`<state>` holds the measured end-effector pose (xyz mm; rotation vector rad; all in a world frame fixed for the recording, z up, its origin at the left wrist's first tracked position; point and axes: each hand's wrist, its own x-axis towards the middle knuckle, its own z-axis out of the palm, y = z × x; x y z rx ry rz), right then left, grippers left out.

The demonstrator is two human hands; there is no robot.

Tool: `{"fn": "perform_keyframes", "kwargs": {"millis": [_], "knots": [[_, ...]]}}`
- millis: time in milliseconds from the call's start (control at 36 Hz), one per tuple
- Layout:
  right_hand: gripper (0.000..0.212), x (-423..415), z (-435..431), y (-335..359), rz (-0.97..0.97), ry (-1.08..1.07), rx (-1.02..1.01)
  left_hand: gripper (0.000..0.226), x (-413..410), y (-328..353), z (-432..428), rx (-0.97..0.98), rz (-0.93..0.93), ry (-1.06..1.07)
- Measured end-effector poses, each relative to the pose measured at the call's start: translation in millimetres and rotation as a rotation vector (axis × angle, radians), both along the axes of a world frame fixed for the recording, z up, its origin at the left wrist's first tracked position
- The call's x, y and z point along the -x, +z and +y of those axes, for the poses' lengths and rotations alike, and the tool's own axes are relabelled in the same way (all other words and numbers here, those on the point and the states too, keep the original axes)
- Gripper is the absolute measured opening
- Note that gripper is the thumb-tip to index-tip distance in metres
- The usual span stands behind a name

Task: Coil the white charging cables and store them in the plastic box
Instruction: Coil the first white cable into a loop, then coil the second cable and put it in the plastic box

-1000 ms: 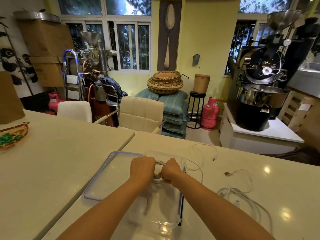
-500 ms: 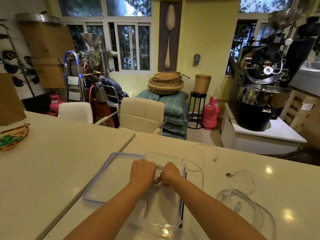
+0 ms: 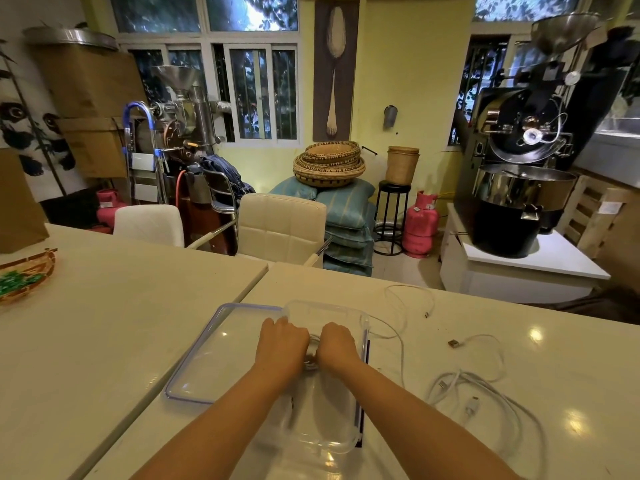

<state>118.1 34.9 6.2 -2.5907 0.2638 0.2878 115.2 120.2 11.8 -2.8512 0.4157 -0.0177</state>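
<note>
Left hand [image 3: 282,342]: over far half of box, fingers curled down round left side of coil.
Right hand [image 3: 337,344]: just beside the other hand, fingers curled round right side of coil; fingertips hidden under knuckles.
Coil [image 3: 312,356]: white cable wound in small loops, gripped between both hands within box outline; contact with box floor cannot be told.
Box [image 3: 332,441]: clear plastic, open, on surface directly ahead.
Lid [image 3: 221,358]: clear with bluish rim, flat on surface, against left side of box.
Strand [image 3: 398,336]: white, leaving over right rim of box, curving onto surface.
Loose cables [image 3: 485,386]: white tangle on surface right of box, apart from it, plugs showing; one thinner cable [image 3: 410,299] farther back.
Surface [image 3: 121,323]: pale, glossy.
</note>
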Motion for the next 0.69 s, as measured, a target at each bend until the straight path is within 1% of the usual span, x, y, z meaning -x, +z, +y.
{"fn": "perform_keyframes", "kwargs": {"millis": [56,111,139,194,222,250,306,472,611,694], "knots": [[0.045,0.7,0.0,1.2,-0.007,0.017,0.028,0.025,-0.3,0.1,-0.3,0.008,-0.001,0.003],[0.042,-0.2,-0.7,0.2,-0.016,0.020,0.020,0.024,-1.1,-0.6,0.0,0.026,-0.009,0.006],[0.034,1.1,-0.9,1.8,-0.025,0.017,0.005,0.024,-1.4,-1.0,0.1,0.039,-0.012,0.009],[0.004,0.3,-1.6,3.2,-0.020,-0.001,-0.036,0.023,-1.8,-1.1,0.3,0.067,-0.015,0.017],[0.022,-1.0,-2.3,3.0,-0.017,0.001,-0.043,0.023,-2.2,-0.8,0.1,0.085,-0.017,0.021],[0.032,0.0,-2.7,5.1,-0.019,0.014,-0.048,0.023,-2.6,-0.4,-0.1,0.106,-0.019,0.026],[0.040,-1.2,-4.9,7.8,-0.025,0.012,-0.071,0.023,-2.7,1.5,-0.3,0.164,-0.021,0.041],[0.053,0.1,-14.1,24.2,-0.063,0.028,-0.210,0.042,-6.5,3.8,2.2,0.438,-0.009,0.119],[0.061,5.5,-30.7,44.4,-0.109,0.042,-0.339,0.040,-9.5,16.6,1.1,0.643,0.012,0.174],[0.060,11.4,-48.5,59.3,-0.122,0.053,-0.408,0.038,-11.8,27.2,-3.1,0.731,0.031,0.148]]}}
